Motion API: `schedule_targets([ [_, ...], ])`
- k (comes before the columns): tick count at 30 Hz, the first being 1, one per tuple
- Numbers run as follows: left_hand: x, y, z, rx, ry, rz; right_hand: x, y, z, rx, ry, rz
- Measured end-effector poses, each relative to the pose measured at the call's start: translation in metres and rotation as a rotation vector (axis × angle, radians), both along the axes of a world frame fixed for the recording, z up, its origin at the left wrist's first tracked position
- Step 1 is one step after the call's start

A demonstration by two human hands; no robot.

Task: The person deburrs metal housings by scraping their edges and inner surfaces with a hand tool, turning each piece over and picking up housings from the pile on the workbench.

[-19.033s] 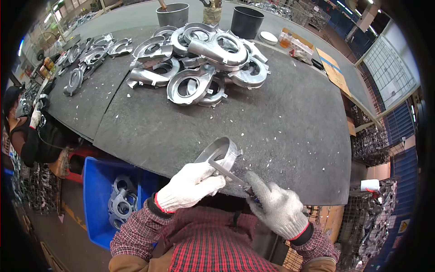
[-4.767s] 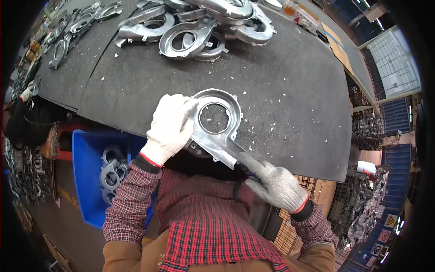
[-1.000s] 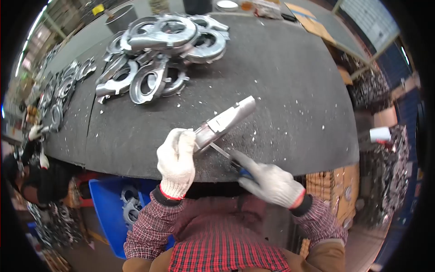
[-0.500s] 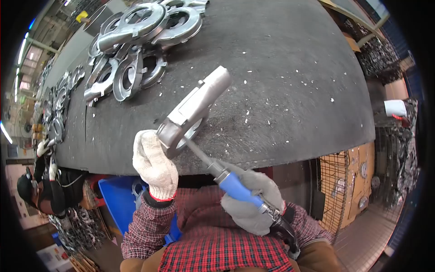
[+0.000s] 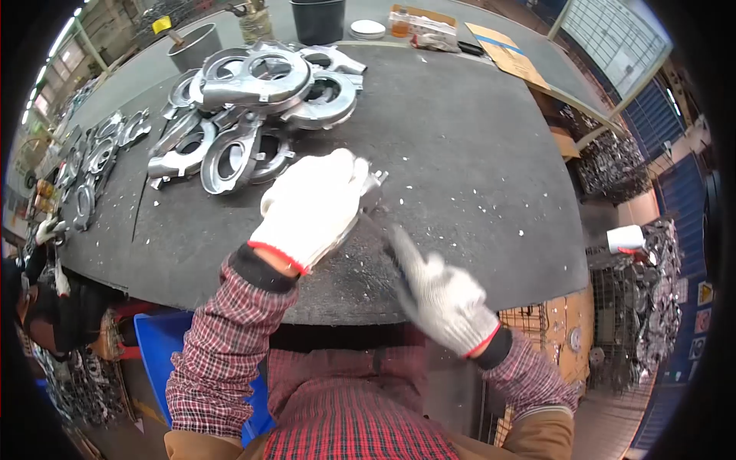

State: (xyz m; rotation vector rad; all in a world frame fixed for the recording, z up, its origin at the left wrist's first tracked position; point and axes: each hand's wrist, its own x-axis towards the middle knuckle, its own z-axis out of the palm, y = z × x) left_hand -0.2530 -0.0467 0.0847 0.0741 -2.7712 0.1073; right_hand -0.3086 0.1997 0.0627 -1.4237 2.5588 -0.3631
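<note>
My left hand, in a white knit glove with a red cuff edge, is closed around a silver metal casting. Most of that casting is hidden behind the glove. My right hand, also gloved, is closed with its index finger stretched forward along a tool. Only the tool's dark shaft shows, smeared by motion, with its end close to the casting; whether they touch I cannot tell. The tool's blue handle is hidden under my right hand. Both hands are over the front part of the black worktop.
Ring-shaped metal castings are piled beyond my left hand, with more castings farther left. A black bucket and a grey bucket stand behind. A blue bin is below the front edge. Another person is at far left.
My left hand has moved up and right and turned over, carrying the casting, which the glove now mostly covers. My right hand has turned, its back now showing. The view has tilted up.
</note>
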Motion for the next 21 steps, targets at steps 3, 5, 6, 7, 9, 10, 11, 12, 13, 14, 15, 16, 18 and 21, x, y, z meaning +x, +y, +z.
schedule_targets([
  [3,-0.010,0.005,0.004,-0.079,-0.057,0.017,-0.013,-0.005,0.004,0.199,0.125,-0.013],
  [5,-0.003,0.009,-0.001,-0.042,-0.069,0.028,-0.012,-0.009,-0.004,0.236,0.100,-0.036],
  [6,0.000,0.009,-0.003,-0.011,-0.079,0.047,-0.013,-0.007,-0.008,0.190,-0.031,0.047],
  [7,-0.004,0.009,-0.004,0.291,-0.260,0.277,-0.013,-0.010,-0.008,0.141,-0.162,0.133],
  [9,0.010,-0.002,-0.014,0.148,-0.120,0.188,-0.012,-0.016,0.009,0.111,-0.067,0.088],
  [10,0.020,-0.003,-0.020,0.014,0.015,0.089,-0.008,-0.017,0.014,0.090,0.026,0.036],
  [11,0.026,-0.004,-0.021,0.016,0.040,0.102,-0.011,-0.015,0.009,0.061,0.060,0.069],
  [12,0.029,-0.001,-0.020,0.018,0.040,0.118,-0.010,-0.015,0.003,0.063,0.061,0.085],
  [13,0.030,0.003,-0.018,0.197,-0.025,0.204,-0.005,-0.013,-0.003,0.115,-0.017,0.096],
  [14,0.033,0.004,-0.017,0.375,-0.086,0.287,-0.003,-0.012,-0.009,0.165,-0.091,0.107],
  [15,0.039,0.003,-0.030,0.350,0.108,0.257,-0.004,-0.009,-0.014,0.078,-0.272,0.134],
  [16,0.045,0.004,-0.032,0.331,0.112,0.245,-0.003,-0.011,-0.012,0.075,-0.271,0.150],
  [18,0.055,0.009,-0.033,0.356,0.139,0.228,-0.002,-0.014,-0.007,0.162,-0.571,0.110],
  [21,0.067,0.022,-0.020,0.659,0.043,0.336,-0.009,-0.001,-0.005,0.095,-1.110,0.101],
])
